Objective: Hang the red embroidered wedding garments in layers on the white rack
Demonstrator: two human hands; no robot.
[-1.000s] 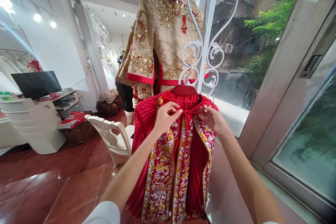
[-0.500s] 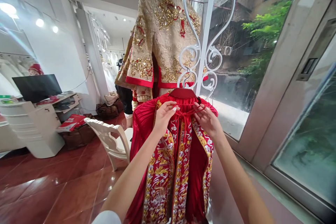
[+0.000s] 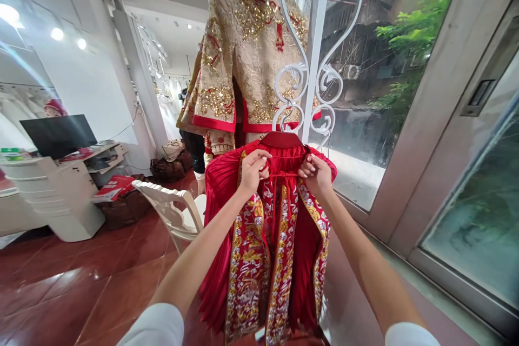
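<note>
A red pleated skirt (image 3: 221, 194) with gold embroidered panels hangs on a red hanger (image 3: 280, 139) hooked to a white scrolled metal stand (image 3: 314, 54). My left hand (image 3: 252, 169) and my right hand (image 3: 315, 173) are both up at the waistband. Each pinches an end of a thin red tie string (image 3: 281, 174) pulled taut between them. Above and behind hangs a gold sequined jacket (image 3: 247, 48) with red trim.
A white plastic chair (image 3: 172, 211) stands left of the skirt on the glossy red tile floor (image 3: 81, 286). Farther left are a white desk (image 3: 52, 194) with a dark monitor (image 3: 59, 132). Large windows and a glass sliding door (image 3: 474, 189) fill the right side.
Both hands have drawn apart a little at the waistband and closed into pinches, pulling the red string tight between them. The view has shifted slightly.
</note>
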